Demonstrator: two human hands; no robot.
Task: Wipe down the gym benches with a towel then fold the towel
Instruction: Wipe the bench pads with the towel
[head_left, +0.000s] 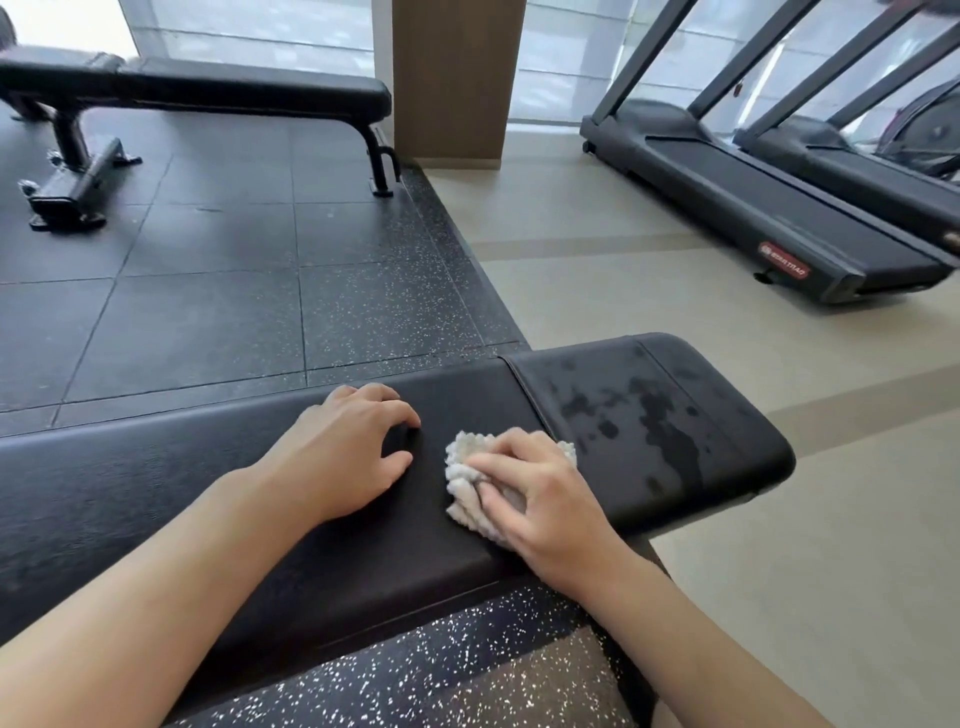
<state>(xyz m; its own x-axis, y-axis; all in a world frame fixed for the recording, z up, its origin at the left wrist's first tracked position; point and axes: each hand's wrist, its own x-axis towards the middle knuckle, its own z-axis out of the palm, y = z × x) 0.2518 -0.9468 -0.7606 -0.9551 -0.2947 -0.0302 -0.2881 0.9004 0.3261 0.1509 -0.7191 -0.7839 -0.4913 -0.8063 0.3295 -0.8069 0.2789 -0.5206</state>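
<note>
Right hand (540, 499) grips 1 towel (467, 478) on nearer of 2 benches (156, 493); left hand (348, 447) rests loosely curled, empty.

left hand (347, 451): palm down, fingers curled, fingertips pressing | right hand (540, 496): just beside it, fingers bent, gripping | forearms: both extended forward, converging

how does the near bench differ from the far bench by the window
The near bench has both hands on it: the right hand holds a white towel against its pad, while the left hand rests beside. The far bench stands untouched. The near bench's end section shows dark wet-looking patches; the far bench shows none that I can make out. Both have black padded tops.
</note>
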